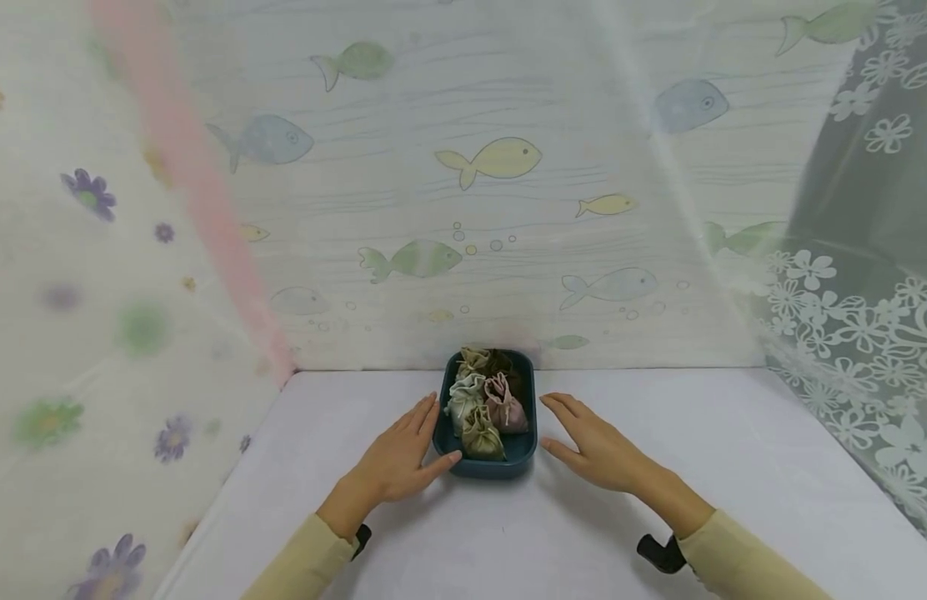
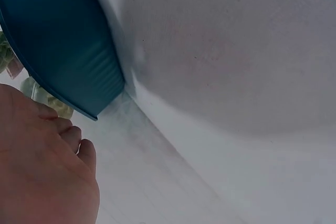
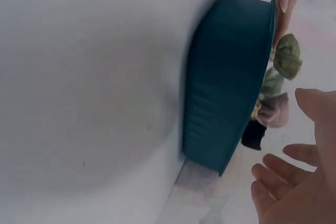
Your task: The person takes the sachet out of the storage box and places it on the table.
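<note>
Head view, left to right: flower-print curtain [image 1: 73,333] at 9 o'clock, pink blurred band [image 1: 186,192] running diagonally down toward the worktop's [image 1: 343,408] back-left corner. Left hand [image 1: 399,458] lies on the worktop at 9 o'clock of the teal tray [image 1: 525,454], fingers straight and together, holding nothing; thumb tip touches the tray's near-left corner, fingertips against the left wall. Left wrist view confirms: fingers relaxed beside the tray wall, nothing pinched. Tray sits at worktop centre, up against the fish-print backdrop [image 1: 493,158] at 12 o'clock. Inside it: small drawstring fabric pouches, tightly packed — olive pouch [image 1: 482,435] at 6 o'clock, pink pouch [image 1: 507,407] at 3 o'clock, pale green pouch [image 1: 465,392] at 9 o'clock, tan and dark brown ones at the back, exact count unclear. Right hand [image 1: 594,446] at 3 o'clock of the tray, near but apart from it, fingers spread and straight, empty. Right wrist view: palm open facing the tray's wall, gap visible. White lace flower curtain [image 1: 869,333] far right. Both sleeves beige, with a black wrist mount [image 1: 662,552] on the right forearm.
</note>
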`<state>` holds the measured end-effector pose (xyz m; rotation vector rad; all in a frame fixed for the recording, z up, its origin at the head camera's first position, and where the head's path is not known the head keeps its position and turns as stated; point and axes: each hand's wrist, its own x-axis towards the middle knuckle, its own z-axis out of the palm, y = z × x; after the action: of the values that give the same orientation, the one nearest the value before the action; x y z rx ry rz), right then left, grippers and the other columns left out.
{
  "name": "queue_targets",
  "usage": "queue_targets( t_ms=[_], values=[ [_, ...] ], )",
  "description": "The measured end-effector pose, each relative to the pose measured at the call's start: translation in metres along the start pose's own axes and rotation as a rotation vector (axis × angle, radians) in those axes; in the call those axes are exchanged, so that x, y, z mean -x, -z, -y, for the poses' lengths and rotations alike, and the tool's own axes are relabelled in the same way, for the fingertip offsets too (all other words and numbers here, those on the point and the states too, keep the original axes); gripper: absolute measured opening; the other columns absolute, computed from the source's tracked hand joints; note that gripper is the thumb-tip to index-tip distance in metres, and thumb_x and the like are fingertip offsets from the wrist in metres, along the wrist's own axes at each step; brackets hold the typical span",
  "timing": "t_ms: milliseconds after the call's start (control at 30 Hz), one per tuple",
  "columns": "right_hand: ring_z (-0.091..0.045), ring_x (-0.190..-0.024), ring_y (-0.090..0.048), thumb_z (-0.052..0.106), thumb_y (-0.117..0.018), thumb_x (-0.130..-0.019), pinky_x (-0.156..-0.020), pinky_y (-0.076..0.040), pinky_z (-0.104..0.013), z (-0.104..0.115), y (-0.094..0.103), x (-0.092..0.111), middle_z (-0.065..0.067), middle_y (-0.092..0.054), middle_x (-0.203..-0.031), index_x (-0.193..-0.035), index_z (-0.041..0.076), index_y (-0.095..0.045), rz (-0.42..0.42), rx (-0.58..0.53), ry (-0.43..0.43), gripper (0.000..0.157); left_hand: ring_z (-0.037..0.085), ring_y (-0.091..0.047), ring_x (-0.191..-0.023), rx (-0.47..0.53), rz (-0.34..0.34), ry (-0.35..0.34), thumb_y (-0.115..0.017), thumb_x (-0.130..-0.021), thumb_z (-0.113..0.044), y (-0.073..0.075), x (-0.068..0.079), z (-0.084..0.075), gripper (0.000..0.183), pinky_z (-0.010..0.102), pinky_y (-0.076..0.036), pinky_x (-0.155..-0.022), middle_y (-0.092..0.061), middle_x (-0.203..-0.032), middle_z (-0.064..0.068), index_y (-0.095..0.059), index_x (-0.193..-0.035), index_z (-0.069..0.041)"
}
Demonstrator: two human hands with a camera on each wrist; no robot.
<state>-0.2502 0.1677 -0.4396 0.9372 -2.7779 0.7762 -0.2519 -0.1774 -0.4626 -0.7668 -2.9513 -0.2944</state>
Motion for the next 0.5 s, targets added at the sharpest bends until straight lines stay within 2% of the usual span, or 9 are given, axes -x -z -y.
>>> queue_targets(
  t_ms=[200,333,500],
  values=[
    [-0.034,-0.143,-0.044,0.037,-0.06,-0.105,-0.112,-0.041,-0.056,0.007,-0.011,-0.011,-0.015,-0.043,-0.156,-0.157,0.004,-0.037,0.018,-0.11,-0.026,0.065,0.028,-0.013,-0.157,-0.013,0.067,0.039,-0.027,-0.1,-0.075,0.003,-0.001,-0.004,0.098,0.045,-0.023,-0.125,-0.006,-0.172,0.013,-0.012,-0.164,-0.002],
    [-0.035,-0.138,-0.05,0.034,-0.062,-0.105,-0.109,-0.044,-0.056,0.009,-0.018,-0.018,-0.016,-0.051,-0.149,-0.153,0.0,-0.043,0.007,-0.16,0.0,0.062,0.03,-0.014,-0.157,0.002,0.078,0.033,-0.029,-0.101,-0.073,0.003,-0.002,-0.006,0.097,0.047,-0.023,-0.124,-0.008,-0.171,0.015,-0.016,-0.163,0.001],
    [-0.035,-0.136,-0.051,0.029,-0.065,-0.103,-0.108,-0.045,-0.056,0.015,-0.026,-0.024,-0.016,-0.053,-0.146,-0.152,0.0,-0.045,0.005,-0.207,0.01,0.059,0.03,-0.013,-0.157,0.01,0.093,0.033,-0.03,-0.102,-0.073,0.002,-0.002,-0.007,0.096,0.048,-0.021,-0.125,-0.009,-0.171,0.015,-0.017,-0.162,0.001]
  ],
)
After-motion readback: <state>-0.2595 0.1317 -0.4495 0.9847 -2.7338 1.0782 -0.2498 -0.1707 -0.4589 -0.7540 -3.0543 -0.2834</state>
